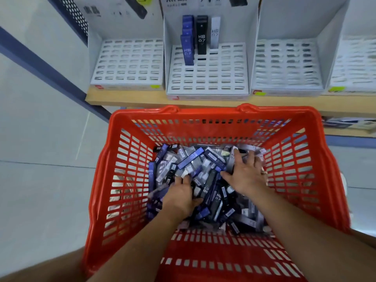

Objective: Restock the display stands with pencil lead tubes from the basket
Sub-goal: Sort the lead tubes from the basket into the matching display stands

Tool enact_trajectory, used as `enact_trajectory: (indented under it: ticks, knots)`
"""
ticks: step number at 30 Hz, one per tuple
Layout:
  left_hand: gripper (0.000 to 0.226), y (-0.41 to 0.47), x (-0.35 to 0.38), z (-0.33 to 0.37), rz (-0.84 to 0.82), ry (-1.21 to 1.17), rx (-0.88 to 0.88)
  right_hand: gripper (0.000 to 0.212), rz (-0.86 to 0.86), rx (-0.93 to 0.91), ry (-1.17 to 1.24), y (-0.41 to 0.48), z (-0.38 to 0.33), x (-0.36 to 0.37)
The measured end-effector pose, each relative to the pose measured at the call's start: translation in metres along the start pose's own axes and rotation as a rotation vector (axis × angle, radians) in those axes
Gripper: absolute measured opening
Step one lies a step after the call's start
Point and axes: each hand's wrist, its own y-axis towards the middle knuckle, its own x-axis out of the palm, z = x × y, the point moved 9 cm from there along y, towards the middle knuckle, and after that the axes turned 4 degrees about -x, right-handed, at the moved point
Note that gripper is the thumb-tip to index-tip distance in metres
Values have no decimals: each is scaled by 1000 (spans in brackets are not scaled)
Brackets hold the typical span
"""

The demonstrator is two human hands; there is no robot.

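Though the pencil lead tubes point(195, 157) lie criss-crossed in the basket point(203, 115) at lower centre, the right hand point(247, 175) spreads flat on them while the left hand point(181, 193) burrows in, grip hidden.

The basket point(203, 114) is red, with slotted walls. The tubes point(211, 186) inside are blue, black and white. The stands point(207, 92) are white.
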Motion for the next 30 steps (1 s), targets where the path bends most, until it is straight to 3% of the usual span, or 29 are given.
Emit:
enact_trajectory:
  ticks: [3,8,13,15,17,18,20,22,23,25,30]
  knots:
    - [79,0,3,-5,-16,-206,-43,87,38,5,-2,-2,-8,1]
    - [36,1,-5,-21,-30,-560,-89,51,191,-65,-115,-5,-13,-3]
    - [12,-9,-23,-26,-74,-824,-83,19,73,-79,-225,-9,-19,7]
    - [7,-16,-30,-28,-107,-954,-125,16,136,-106,-182,-12,-23,0]
    - [5,-17,-43,-29,-80,-1054,-139,16,232,-173,50,-17,-34,-15]
    - [3,-18,-50,-27,-54,-1106,-134,16,209,-183,290,-19,-38,-19]
    - [5,-21,-65,-17,-10,-1214,-103,24,-60,-78,915,-29,-56,-7]
    - [11,-28,-78,0,12,-1303,-54,58,-370,40,1347,-48,-84,9]
    - [14,-32,-85,10,29,-1334,-34,69,-477,51,1441,-58,-97,13]
    - [16,-43,-100,27,115,-1341,4,65,-538,46,1552,-74,-115,8]
    - [16,-81,-147,52,454,-970,148,49,-399,28,1760,-102,-128,-28]
